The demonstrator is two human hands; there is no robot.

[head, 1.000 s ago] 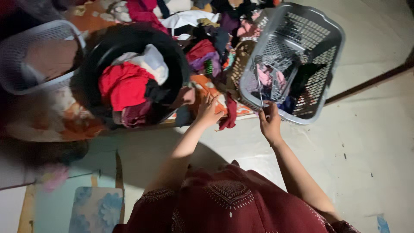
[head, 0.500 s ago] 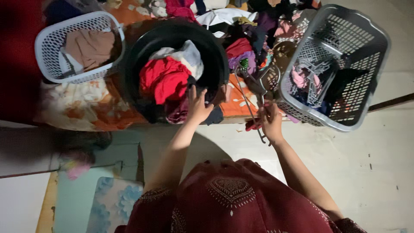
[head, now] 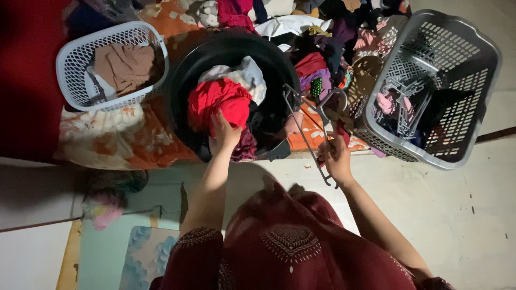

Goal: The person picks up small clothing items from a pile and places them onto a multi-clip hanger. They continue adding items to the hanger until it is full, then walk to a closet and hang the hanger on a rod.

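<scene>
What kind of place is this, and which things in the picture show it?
Probably a room in a home where laundry is sorted. A black tub holds a red garment, grey plastic baskets stand beside a heap of clothes, and the right hand holds a clothes hanger.

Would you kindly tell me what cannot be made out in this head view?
- Left hand fingertips: buried in the red garment in the black tub.
- Hanger hook: lost against dark clothes.
- Grey basket contents: dim behind its mesh.
- Right hand palm: turned away.
</scene>
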